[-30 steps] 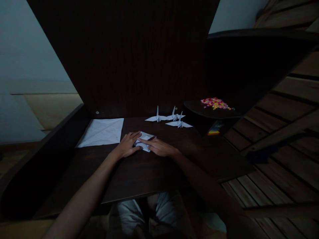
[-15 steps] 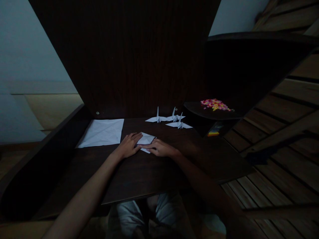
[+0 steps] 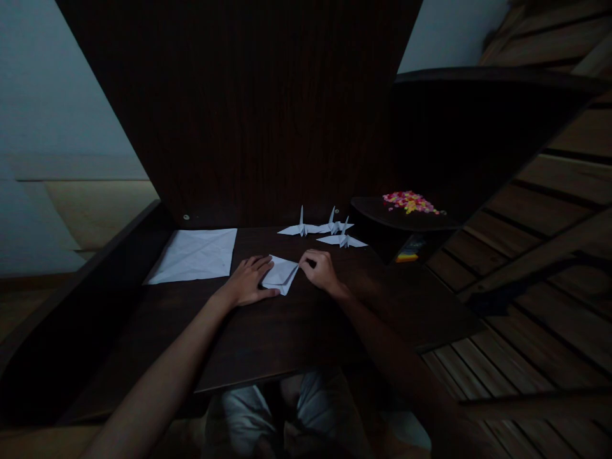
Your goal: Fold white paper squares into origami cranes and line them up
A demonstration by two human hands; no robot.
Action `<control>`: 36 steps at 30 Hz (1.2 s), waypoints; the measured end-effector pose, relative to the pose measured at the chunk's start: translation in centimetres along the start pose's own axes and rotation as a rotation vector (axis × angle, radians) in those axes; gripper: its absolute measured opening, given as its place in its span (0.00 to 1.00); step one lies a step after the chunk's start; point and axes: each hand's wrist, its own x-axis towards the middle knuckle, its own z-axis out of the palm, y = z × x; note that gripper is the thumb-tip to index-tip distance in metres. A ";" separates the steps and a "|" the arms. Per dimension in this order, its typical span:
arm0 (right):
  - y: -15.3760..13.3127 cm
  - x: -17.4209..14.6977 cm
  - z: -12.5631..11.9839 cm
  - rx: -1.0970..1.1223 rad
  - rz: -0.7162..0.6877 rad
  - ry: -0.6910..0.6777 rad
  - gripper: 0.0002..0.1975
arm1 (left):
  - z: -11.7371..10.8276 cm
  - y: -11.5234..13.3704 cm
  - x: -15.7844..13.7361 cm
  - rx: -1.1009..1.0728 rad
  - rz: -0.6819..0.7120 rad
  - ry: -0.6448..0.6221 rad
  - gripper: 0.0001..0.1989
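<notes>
A folded piece of white paper (image 3: pixel 281 273) lies on the dark wooden desk (image 3: pixel 268 338), with a flap showing along its lower right. My left hand (image 3: pixel 247 280) rests on its left side, fingers spread and lying flat, the thumb at the lower edge. At the paper's right corner, my right hand (image 3: pixel 319 269) is closed in a pinch on the tip. Three white paper cranes (image 3: pixel 343 240) stand together behind the folded paper, near the back panel.
A larger creased sheet of white paper (image 3: pixel 194 255) lies at the back left. On the low corner shelf (image 3: pixel 377 213) at right is a pile of small pink, red and yellow pieces (image 3: pixel 411 202). A yellow-orange item (image 3: pixel 406 257) sits under that shelf.
My right hand has drawn back from the paper's middle to its right corner and now pinches it. The folded flap shows more fully. My left hand stays nearly in place, its thumb lower.
</notes>
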 end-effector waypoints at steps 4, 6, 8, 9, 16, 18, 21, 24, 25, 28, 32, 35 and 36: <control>-0.2 0.1 0.8 -0.020 -0.037 -0.008 0.11 | -0.1 0.4 0.0 -0.073 -0.020 -0.047 0.41; -0.3 0.0 1.3 -0.038 -0.079 -0.107 0.13 | 0.0 0.4 0.0 -0.093 -0.047 -0.058 0.38; -0.4 -0.1 1.6 -0.055 -0.102 -0.226 0.17 | 0.2 0.4 0.1 -0.103 -0.066 -0.062 0.35; -0.4 -0.3 1.7 -0.061 -0.103 -0.285 0.19 | 0.3 0.3 0.2 -0.107 -0.075 -0.059 0.34; -0.3 -0.5 1.3 -0.080 -0.061 -0.549 0.36 | 1.4 0.2 0.6 -0.073 -0.096 -0.033 0.36; -0.3 -0.4 1.2 -0.095 -0.046 -0.605 0.40 | 1.6 0.2 0.6 -0.057 -0.083 -0.021 0.36; -0.3 -0.4 1.1 -0.118 -0.029 -0.667 0.45 | 1.8 0.2 0.5 -0.028 -0.064 -0.016 0.37; -0.1 -0.4 1.0 -0.134 -0.008 -0.700 0.49 | 1.7 0.3 0.4 0.002 -0.068 -0.045 0.38; -0.1 -0.4 1.0 -0.139 0.001 -0.708 0.50 | 1.6 0.4 0.4 0.011 -0.073 -0.055 0.39; -0.1 -0.5 0.8 -0.150 0.019 -0.720 0.51 | 1.3 0.8 0.4 0.023 -0.095 -0.081 0.40; -0.2 -0.5 0.6 -0.158 0.033 -0.727 0.53 | 1.1 0.9 0.2 0.014 -0.124 -0.102 0.41; -0.3 -0.5 0.6 -0.155 0.028 -0.705 0.53 | 1.0 0.5 -0.1 -0.007 -0.118 -0.123 0.40; -0.2 -0.6 0.6 -0.154 0.022 -0.693 0.53 | 1.0 0.3 -0.3 -0.016 -0.105 -0.129 0.39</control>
